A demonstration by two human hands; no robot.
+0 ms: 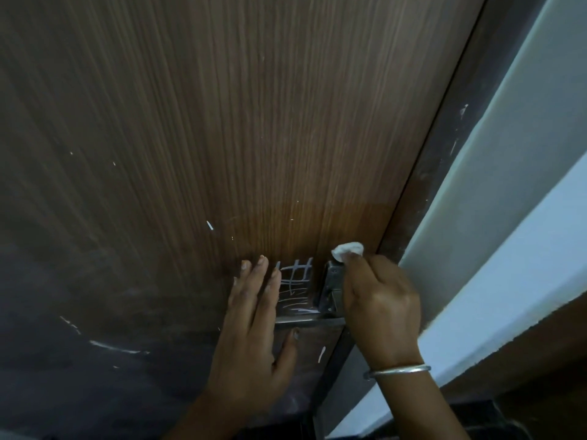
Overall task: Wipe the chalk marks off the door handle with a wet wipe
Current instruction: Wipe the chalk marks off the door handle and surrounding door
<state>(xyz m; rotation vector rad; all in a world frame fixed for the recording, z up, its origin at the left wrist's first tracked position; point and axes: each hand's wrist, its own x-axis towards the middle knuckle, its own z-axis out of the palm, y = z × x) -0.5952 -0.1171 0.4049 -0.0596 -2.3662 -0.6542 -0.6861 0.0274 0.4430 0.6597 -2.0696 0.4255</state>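
Note:
A dark metal door handle and lock [330, 289] sits low on the brown wooden door [222, 122], near its right edge. White chalk marks [293, 282], a grid and several strokes, cover the door just left of the lock. My right hand [379, 304] pinches a crumpled white wet wipe [347, 250] and holds it against the top of the lock. My left hand [254, 319] lies flat on the door left of the chalk marks, fingers straight.
A dark door frame [444, 185] runs along the door's right edge, with a pale wall [508, 201] beyond it. Small white scuffs [108, 346] dot the door's lower left. A metal bangle [397, 371] circles my right wrist.

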